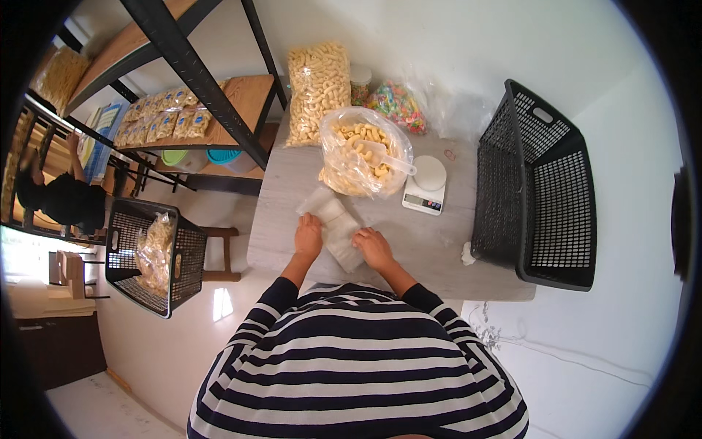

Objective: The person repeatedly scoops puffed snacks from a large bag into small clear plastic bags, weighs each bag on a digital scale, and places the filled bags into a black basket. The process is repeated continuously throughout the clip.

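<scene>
A stack of flat, clear plastic bags [341,236] lies on the grey table in front of me. My left hand [309,235] rests at its left edge, fingers curled on the plastic. At its right edge is my right hand [374,247], fingertips touching the bags; whether either hand grips them is unclear. Just beyond stands an open plastic bag of curved puffed snacks [351,137] with a clear scoop [384,156] in it. A white digital kitchen scale [428,184] sits to the right of that bag.
A tall bag of snacks [318,88], a jar [360,82] and a bag of colourful pieces [397,104] stand by the wall. A black plastic basket [526,192] is at the right. Shelving [241,104] and another basket [186,258] are left; a person [66,197] is farther off.
</scene>
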Motion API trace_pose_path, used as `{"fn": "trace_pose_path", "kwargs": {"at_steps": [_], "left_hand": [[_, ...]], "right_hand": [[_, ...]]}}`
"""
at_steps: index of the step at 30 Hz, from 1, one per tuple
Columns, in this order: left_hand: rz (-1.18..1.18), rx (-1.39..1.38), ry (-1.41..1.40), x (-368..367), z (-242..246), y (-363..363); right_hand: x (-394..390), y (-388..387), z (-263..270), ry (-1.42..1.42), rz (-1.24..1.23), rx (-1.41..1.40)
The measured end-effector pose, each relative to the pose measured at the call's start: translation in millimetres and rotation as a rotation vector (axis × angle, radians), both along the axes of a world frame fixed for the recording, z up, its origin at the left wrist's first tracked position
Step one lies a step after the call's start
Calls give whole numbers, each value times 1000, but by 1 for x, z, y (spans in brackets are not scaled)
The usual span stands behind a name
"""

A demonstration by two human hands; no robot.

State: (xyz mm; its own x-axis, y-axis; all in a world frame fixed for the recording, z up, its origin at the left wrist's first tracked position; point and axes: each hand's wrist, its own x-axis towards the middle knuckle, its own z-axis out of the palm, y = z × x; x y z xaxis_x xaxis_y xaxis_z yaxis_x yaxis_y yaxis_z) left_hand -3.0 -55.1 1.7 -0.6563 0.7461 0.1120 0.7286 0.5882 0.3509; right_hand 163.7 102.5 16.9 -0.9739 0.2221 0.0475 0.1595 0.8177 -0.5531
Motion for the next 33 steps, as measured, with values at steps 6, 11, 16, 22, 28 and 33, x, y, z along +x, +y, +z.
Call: {"fn": "trace_pose_path", "kwargs": {"at_steps": [6,11,16,22,28,33], "left_hand": [[32,1,-26,-12,-9,7],[-28,-82,51,-21,-23,6],[-7,-122,-26,-24,-14,11],[31,-160,41,-46,-13,3],[-12,-58,7,-60,0,-3],[-294,283,-177,-18,75,14]], "right_hand": [[7,4,-4,-21,-75,-58],[22,13,18,83,-132,-70],[67,29,32,123,-369,-245],[111,39,38,196,-728,-661],[104,23,50,249,-866,-794],[76,4,79,208,-673,-866]]}}
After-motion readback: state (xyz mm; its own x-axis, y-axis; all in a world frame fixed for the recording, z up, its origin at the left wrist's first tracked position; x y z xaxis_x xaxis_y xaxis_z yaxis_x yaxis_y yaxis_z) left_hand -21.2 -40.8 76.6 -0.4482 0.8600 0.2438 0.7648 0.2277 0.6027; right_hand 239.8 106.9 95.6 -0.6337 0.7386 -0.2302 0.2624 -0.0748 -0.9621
